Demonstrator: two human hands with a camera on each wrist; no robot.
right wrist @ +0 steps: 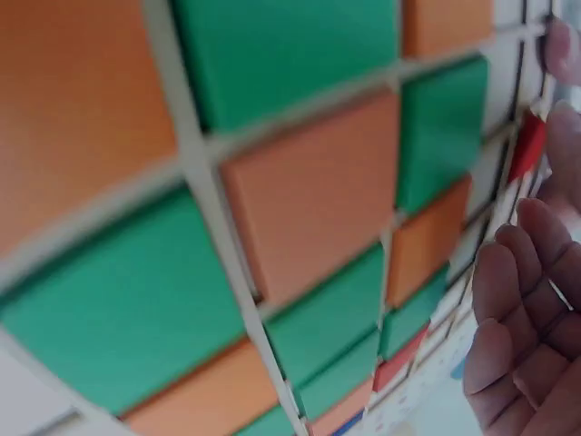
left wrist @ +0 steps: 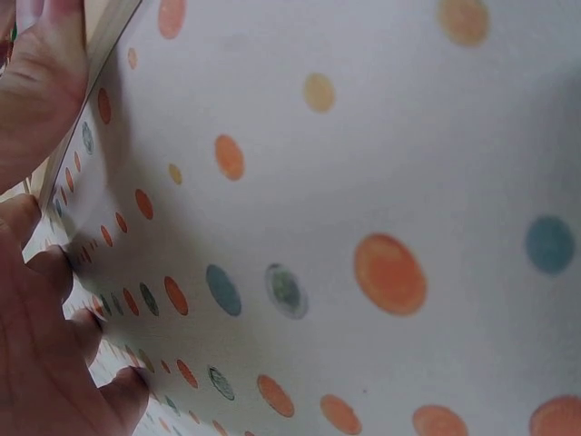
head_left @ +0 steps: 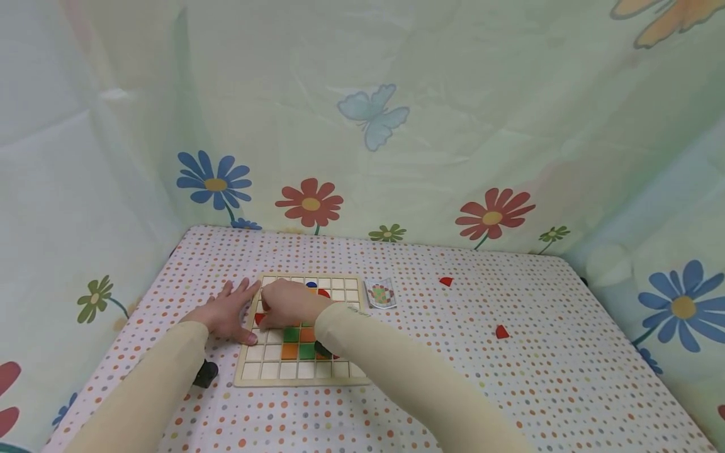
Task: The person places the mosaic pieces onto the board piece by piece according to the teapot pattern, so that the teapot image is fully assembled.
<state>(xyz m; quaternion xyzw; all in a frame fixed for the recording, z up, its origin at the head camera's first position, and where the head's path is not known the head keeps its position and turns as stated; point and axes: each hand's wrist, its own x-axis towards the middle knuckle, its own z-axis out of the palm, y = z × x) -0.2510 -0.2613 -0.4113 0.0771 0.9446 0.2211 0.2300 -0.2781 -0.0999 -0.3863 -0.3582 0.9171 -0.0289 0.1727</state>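
Observation:
A wooden grid board (head_left: 289, 382) lies on the table with green (right wrist: 290, 54) and orange square tiles (right wrist: 313, 191) filling several of its cells. My left hand (head_left: 226, 311) is spread at the board's left edge, its thumb on the frame and the other fingers on the tablecloth. Over the board's upper left my right hand (head_left: 289, 302) reaches down with bent fingers. Beside its fingertips, in the right wrist view, a red tile (right wrist: 529, 145) sits at a cell. Whether the fingers pinch that tile is hidden.
Right of the board lies a small printed pattern card (head_left: 381, 294). Farther right, two loose red rounded pieces, one nearer the back (head_left: 446, 281) and one nearer the front (head_left: 501, 331), rest on the dotted tablecloth (head_left: 566, 390). A flowered curtain (head_left: 430, 157) stands behind.

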